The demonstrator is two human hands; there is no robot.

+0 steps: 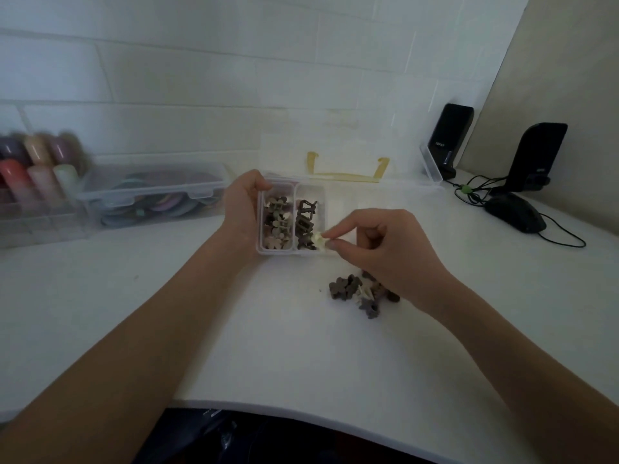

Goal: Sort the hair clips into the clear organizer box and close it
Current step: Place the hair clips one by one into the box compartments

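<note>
The clear organizer box (292, 252) stands on the white desk with its lid (348, 152) raised behind it. Its left compartment holds several flower-shaped clips (276, 222). The middle compartment holds several dark open-frame clips (305, 226). My left hand (242, 209) grips the box's left wall. My right hand (385, 244) pinches a small cream clip (320, 243) between thumb and forefinger, at the near right corner of the middle compartment. A loose pile of brown and cream clips (361, 293) lies on the desk below my right hand, partly hidden by my wrist.
A clear bin of coloured discs (150, 195) and a rack of coloured rolls (37, 169) stand at the left. Two black speakers (452, 139) (536, 155), a mouse (516, 212) and cables (562, 237) sit at the right. The desk's near edge (301, 405) curves below my arms.
</note>
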